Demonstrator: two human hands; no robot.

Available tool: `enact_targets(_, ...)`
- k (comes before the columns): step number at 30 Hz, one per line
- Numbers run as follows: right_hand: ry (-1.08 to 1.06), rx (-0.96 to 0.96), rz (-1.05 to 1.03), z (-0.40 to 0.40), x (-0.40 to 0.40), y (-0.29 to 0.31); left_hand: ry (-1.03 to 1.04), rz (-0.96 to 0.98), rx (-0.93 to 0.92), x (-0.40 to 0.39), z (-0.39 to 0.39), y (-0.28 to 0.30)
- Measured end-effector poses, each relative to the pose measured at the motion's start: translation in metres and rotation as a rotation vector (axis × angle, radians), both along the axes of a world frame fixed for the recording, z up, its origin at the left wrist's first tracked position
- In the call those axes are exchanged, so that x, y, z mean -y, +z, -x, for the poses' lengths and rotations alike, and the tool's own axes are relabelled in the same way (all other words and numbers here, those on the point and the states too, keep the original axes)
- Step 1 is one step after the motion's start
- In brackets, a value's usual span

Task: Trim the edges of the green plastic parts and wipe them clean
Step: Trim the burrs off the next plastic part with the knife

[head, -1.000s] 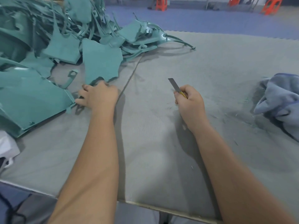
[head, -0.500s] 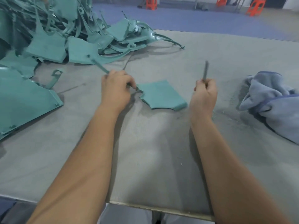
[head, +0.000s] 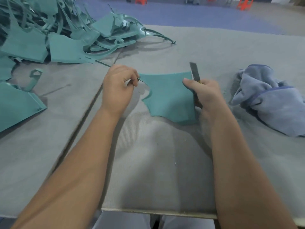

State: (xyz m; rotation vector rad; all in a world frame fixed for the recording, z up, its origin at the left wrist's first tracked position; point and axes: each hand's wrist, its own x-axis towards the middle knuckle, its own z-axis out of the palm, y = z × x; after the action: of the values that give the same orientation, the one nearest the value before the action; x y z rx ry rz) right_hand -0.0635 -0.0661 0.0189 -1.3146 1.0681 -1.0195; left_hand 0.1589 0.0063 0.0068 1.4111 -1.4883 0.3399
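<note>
A flat green plastic part (head: 170, 96) lies on the grey table between my hands. My left hand (head: 118, 86) pinches the thin strip at the part's left edge. My right hand (head: 204, 95) grips a utility knife (head: 194, 71) with its grey blade pointing up and away, and its thumb rests on the part's right side. A blue-grey cloth (head: 270, 98) lies crumpled to the right of my right hand.
A big pile of green plastic parts and offcut strips (head: 66, 33) fills the back left of the table (head: 148, 162). A large green panel (head: 14, 103) lies at the left edge. Orange stools (head: 244, 4) stand on the floor far behind.
My left hand pulled a green part out of the pile to the table's middle. My right hand with the knife came down onto the part's right edge.
</note>
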Motion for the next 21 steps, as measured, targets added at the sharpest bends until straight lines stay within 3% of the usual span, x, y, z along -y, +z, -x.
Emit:
enact_targets(2, -0.008, 0.238, 0.028, -0.001, -0.004, 0.003, -0.014, -0.114, -0.075, 0.002, 0.000, -0.003)
enact_targets(6, -0.366, 0.464, 0.409, -0.004, -0.005, 0.011, -0.043, -0.426, -0.117, 0.007, -0.001, -0.016)
enact_targets(8, -0.479, 0.343, 0.620, 0.000, -0.006, 0.012, -0.048, -0.490, -0.250, 0.007, 0.003, -0.015)
enact_targets(11, -0.472, -0.084, 0.821, -0.007, -0.008, 0.005, -0.153, -0.453, -0.667, 0.008, 0.028, -0.007)
enact_targets(13, -0.352, -0.272, 0.814, -0.019, -0.011, -0.007, -0.275, -0.378, -1.036, 0.010, 0.047, -0.003)
enact_targets(15, -0.215, -0.342, 0.745, -0.031, -0.014, -0.017, -0.358, -0.340, -1.324, 0.015, 0.061, -0.001)
enact_targets(17, -0.136, -0.316, 0.635, -0.036, -0.019, -0.018, -0.308, -0.408, -1.324, 0.021, 0.068, -0.003)
enact_targets(21, -0.080, 0.039, 0.405, -0.031, -0.019, -0.011, -0.273, -0.580, -0.999, 0.027, 0.074, -0.010)
